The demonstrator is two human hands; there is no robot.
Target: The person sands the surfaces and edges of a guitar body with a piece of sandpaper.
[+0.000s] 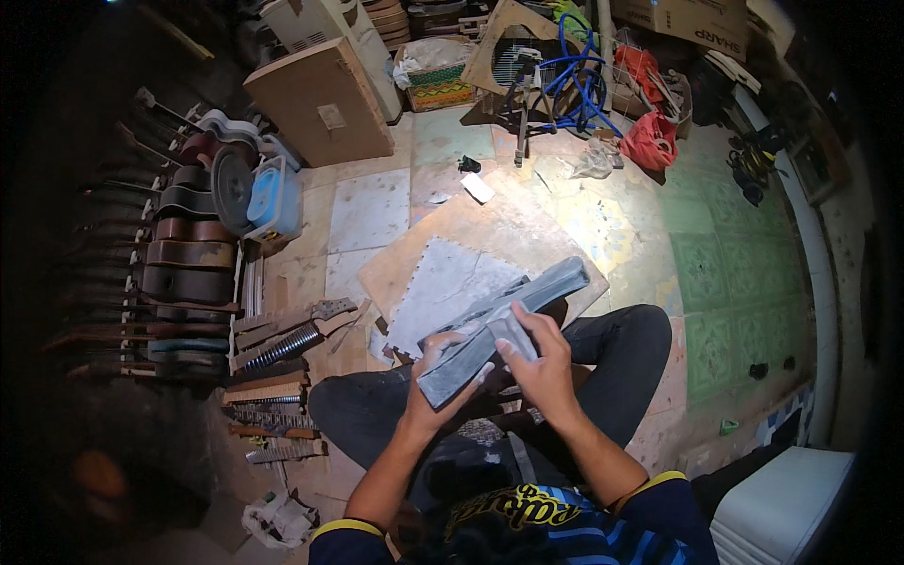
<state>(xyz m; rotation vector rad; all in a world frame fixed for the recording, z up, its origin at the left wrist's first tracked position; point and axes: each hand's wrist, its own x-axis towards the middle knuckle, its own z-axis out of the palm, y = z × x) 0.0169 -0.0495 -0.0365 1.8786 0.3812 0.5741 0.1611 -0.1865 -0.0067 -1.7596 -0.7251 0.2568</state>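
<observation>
A long, dusty grey bar (557, 282) lies slantwise over my lap, its near end low on the left and its far end up on the right. My left hand (437, 363) is wrapped round the near part, thumb on top. My right hand (544, 363) pinches a small grey block (511, 331), possibly a sanding block, between thumb and fingers. That block rests against the middle of the bar. Grey dust coats my fingertips. Beneath the bar, a pale foam mat (452, 273) lies on a brown board (377, 268).
Several guitar bodies (188, 254) stand in a rack at left, near a blue plastic bin (271, 200). Hand tools (273, 414) and a guitar neck (330, 315) lie left of my knee. A blue hose (579, 89) is coiled at the back. A white appliance (786, 504) stands at lower right.
</observation>
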